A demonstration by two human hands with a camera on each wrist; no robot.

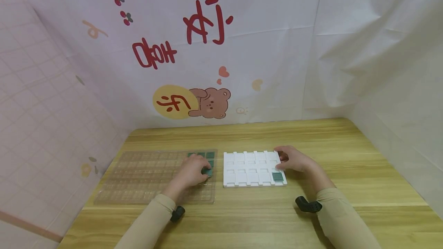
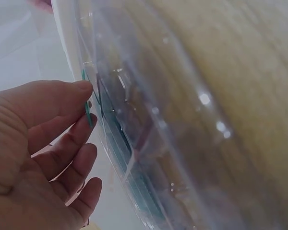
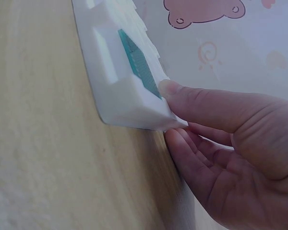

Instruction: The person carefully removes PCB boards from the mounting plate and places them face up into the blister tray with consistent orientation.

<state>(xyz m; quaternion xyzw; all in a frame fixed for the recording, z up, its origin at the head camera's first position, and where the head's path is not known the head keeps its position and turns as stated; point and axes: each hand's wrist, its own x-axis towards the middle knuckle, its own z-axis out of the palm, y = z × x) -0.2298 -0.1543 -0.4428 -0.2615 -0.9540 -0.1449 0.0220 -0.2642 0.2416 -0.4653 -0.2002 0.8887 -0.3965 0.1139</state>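
Observation:
Between thumb and fingertips, my left hand (image 1: 194, 170) pinches a small green circuit board (image 2: 90, 118), seen edge-on in the left wrist view. That hand is over the right end of a clear plastic tray (image 1: 145, 176), where more green boards (image 1: 210, 155) lie in the compartments; some are hidden behind the hand. My right hand (image 1: 295, 159) grips the right edge of a white compartment tray (image 1: 247, 166), thumb on top and fingers at its side. One green board (image 1: 277, 176) sits in the white tray's near right compartment, also visible in the right wrist view.
Both trays lie side by side on a wooden table (image 1: 249, 218), with a narrow gap between them. A printed curtain (image 1: 277, 57) hangs behind the table and along its sides. Black wrist devices (image 1: 308, 205) are worn by both forearms.

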